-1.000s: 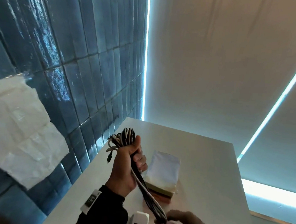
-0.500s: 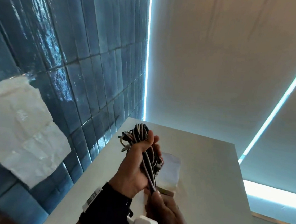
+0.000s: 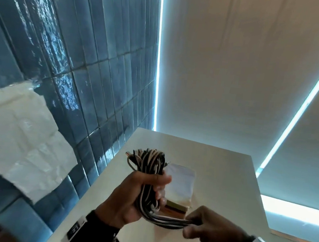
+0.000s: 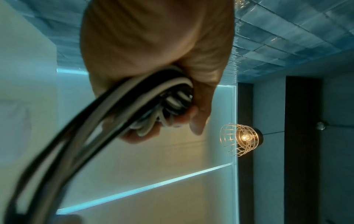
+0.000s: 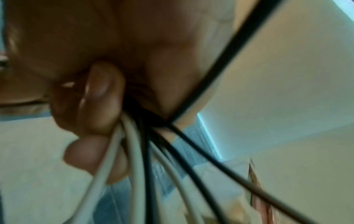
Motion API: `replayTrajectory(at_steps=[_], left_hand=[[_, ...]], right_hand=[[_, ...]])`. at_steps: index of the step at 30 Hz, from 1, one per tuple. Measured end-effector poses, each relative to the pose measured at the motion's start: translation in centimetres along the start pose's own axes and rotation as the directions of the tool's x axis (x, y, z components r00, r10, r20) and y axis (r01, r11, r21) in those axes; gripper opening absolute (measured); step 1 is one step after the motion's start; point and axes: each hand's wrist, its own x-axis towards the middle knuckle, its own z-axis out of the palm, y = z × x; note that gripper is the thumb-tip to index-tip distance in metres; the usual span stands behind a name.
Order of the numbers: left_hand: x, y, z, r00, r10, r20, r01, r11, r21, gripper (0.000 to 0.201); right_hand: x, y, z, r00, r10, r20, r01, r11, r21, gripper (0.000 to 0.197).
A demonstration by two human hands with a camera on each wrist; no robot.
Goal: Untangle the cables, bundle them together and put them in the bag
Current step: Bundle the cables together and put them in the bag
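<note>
A bundle of black and white cables (image 3: 150, 162) is folded into loops, and my left hand (image 3: 138, 194) grips it upright in a fist above the table. The looped ends stick out over my thumb. From the fist the cables (image 3: 166, 220) run right to my right hand (image 3: 202, 230), which pinches them level with the table. Loose ends hang below that hand. The left wrist view shows my left hand (image 4: 172, 106) curled round the cables (image 4: 118, 109). In the blurred right wrist view my right hand (image 5: 107, 121) holds the cables (image 5: 138, 151). A pale bag (image 3: 182, 183) lies flat behind my hands.
The white table (image 3: 227, 178) runs along a blue tiled wall (image 3: 83, 55) on the left. A crumpled white sheet (image 3: 16, 138) is stuck to that wall. A caged lamp (image 4: 243, 139) glows in the left wrist view. Pale blinds stand behind the table.
My left hand has moved right and toward the bag with the bundle. My right hand has swung out to the right, pulling the cable tails sideways from under the left fist.
</note>
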Motion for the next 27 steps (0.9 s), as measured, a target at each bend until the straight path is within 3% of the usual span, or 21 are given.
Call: replayTrajectory(at_steps=[4,8,12,14,16,21,24,27], left_hand=[[-1.0,-0.7,-0.6,0.998,0.009,-0.067,0.012,0.953,0.302,0.022],[-1.1,-1.7,-0.2,0.993,0.087,-0.076,-0.033,0.843,0.537,0.03],[-0.9,-2.3,0.1,1.0,0.006,0.004,-0.007,0.767,0.641,0.033],[-0.7,-2.1,-0.1,0.999,-0.031,0.012,0.016,0.765,0.643,0.039],[-0.7,-1.8,-0.4,0.998,-0.05,0.027,0.021,0.768,0.64,0.036],[-0.9,-1.4,-0.1,0.992,-0.096,0.084,0.033,0.831,0.555,0.035],[-0.8,-2.2,-0.1,0.98,-0.119,0.16,0.043,0.909,0.415,0.049],[-0.8,-3.7,0.2,0.956,-0.107,0.274,0.051,0.978,0.203,0.033]], right_hand=[[-0.9,-1.7,-3.4,0.997,0.08,-0.013,-0.08,0.996,-0.024,0.022],[-0.4,-5.7,-4.9,0.999,-0.028,-0.027,0.02,0.969,-0.247,0.017],[0.6,-8.7,-4.6,0.994,-0.11,-0.015,0.088,0.863,-0.497,0.026],[0.9,-9.4,-4.6,0.991,-0.13,-0.02,0.098,0.832,-0.547,0.029],[1.0,-9.8,-4.5,0.99,-0.138,-0.035,0.095,0.823,-0.56,0.02],[1.2,-10.8,-4.3,0.979,-0.196,-0.052,0.139,0.833,-0.535,0.013],[1.3,-11.1,-4.2,0.971,-0.222,-0.091,0.142,0.839,-0.526,0.013],[1.2,-11.0,-4.0,0.962,-0.248,-0.113,0.154,0.836,-0.526,0.013]])
